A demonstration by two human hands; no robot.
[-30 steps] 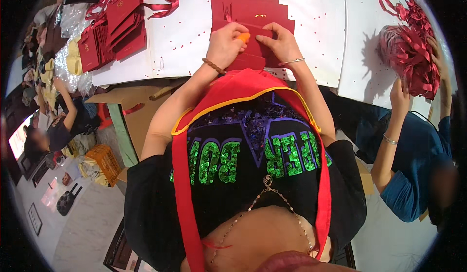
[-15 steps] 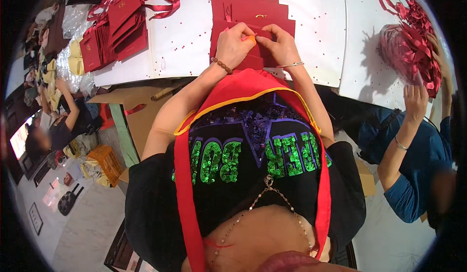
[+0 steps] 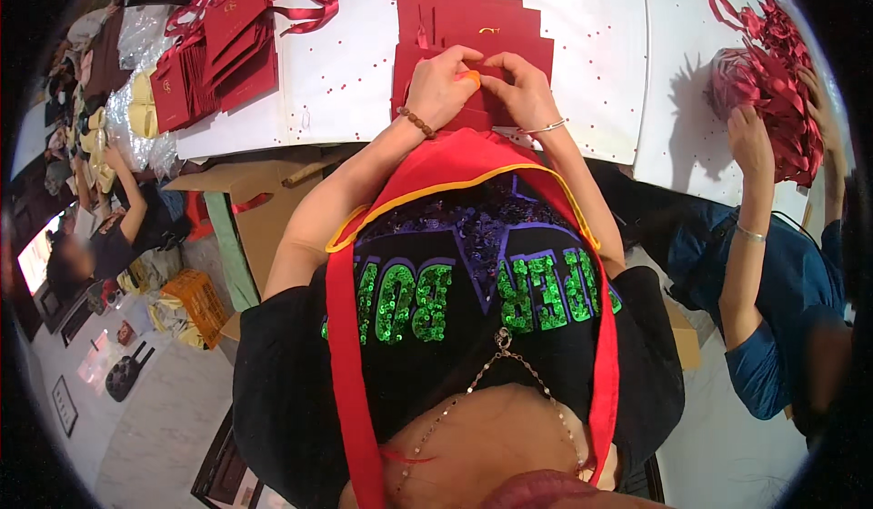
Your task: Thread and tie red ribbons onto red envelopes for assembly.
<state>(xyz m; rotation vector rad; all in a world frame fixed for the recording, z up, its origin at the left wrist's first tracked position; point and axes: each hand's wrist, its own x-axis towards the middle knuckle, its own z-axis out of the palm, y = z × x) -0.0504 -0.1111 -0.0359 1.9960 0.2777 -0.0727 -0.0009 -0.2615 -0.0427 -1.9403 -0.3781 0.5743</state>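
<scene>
Overlapping dark red paper gift bags (image 3: 468, 20) lie on the white table in front of me. My left hand (image 3: 438, 89) is over the nearest bag, fingers curled in a pinch. A small orange cover (image 3: 470, 78) shows at its thumb. Just to its right, my right hand (image 3: 522, 92) is bent inward with thumb and forefinger pinched together. The fingertips of both hands nearly meet above the bag. Whatever lies between them is too small or hidden to make out.
More red bags (image 3: 238, 31) are stacked at the left, with loose red ribbons (image 3: 318, 0) behind. Small red dots are scattered over the white table (image 3: 341, 63). On the right, a co-worker's hand (image 3: 752, 141) touches a bundle of red ribbons (image 3: 789, 113). A cardboard box (image 3: 277, 222) stands below the table edge.
My hands have shifted only slightly, with the right fingertips a little lower and nearer the left. The co-worker's hand at the right has moved up and left onto the ribbon bundle.
</scene>
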